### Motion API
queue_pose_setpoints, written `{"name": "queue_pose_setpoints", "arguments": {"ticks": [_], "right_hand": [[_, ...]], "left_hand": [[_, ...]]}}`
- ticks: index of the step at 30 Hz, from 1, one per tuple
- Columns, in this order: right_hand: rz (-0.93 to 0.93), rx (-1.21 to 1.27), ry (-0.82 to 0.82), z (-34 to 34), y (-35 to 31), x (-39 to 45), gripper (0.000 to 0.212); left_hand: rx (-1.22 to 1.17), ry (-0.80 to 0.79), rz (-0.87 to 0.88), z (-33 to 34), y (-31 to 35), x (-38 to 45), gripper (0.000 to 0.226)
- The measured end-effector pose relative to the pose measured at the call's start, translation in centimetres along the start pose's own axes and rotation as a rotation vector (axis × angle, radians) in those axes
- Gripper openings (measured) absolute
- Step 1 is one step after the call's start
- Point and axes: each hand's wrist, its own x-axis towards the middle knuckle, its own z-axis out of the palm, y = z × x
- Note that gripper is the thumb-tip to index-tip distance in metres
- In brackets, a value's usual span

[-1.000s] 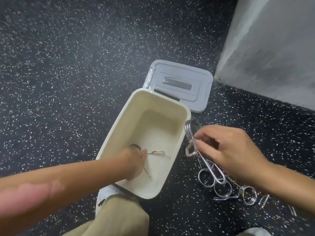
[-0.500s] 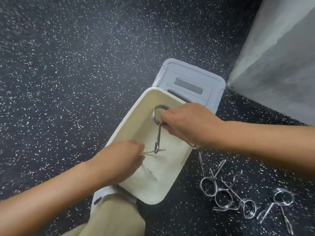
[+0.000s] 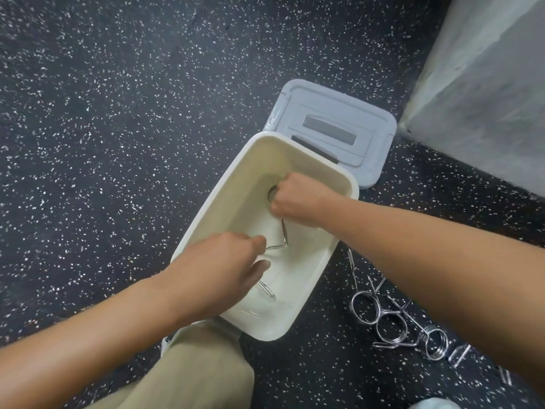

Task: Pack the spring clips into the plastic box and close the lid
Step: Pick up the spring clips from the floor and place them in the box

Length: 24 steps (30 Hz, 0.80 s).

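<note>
Spring clip (image 3: 283,231) now low inside plastic box (image 3: 318,273), half second ago only above rim; placing nearly done. Right hand (image 3: 298,199) fist closed around its ring. Left hand (image 3: 224,267) fingers pinching second clip (image 3: 267,290) on bottom. More clips (image 3: 395,323) wait on floor; lid (image 3: 333,128) open.

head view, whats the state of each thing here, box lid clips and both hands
plastic box: open, upright on floor
lid: off, lying flat behind box
left hand: inside box, on a clip
right hand: inside box, closed on a clip
loose clips: heaped on floor, right of box
</note>
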Motion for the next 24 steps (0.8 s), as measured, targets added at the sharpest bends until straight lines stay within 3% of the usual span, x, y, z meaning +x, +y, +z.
{"name": "queue_pose_setpoints", "arguments": {"ticks": [7, 12, 20, 24], "right_hand": [[0.032, 0.004, -0.056, 0.1, -0.3, 0.9, 0.027], [0.219, 0.148, -0.050, -1.2, 0.0, -0.3, 0.022], [0.405, 0.544, 0.275, -4.2, -0.2, -8.3, 0.016], [0.438, 0.588, 0.295, -3.9, -1.2, -15.6, 0.026]], "left_hand": [[0.025, -0.023, 0.026, 0.9, 0.7, 0.3, 0.035], [0.058, -0.019, 0.037, 1.0, 0.7, 0.3, 0.036], [0.067, 0.002, 0.068, 0.2, 2.5, 1.2, 0.033], [0.055, 0.013, 0.128, -0.7, 5.1, 2.1, 0.031]]}}
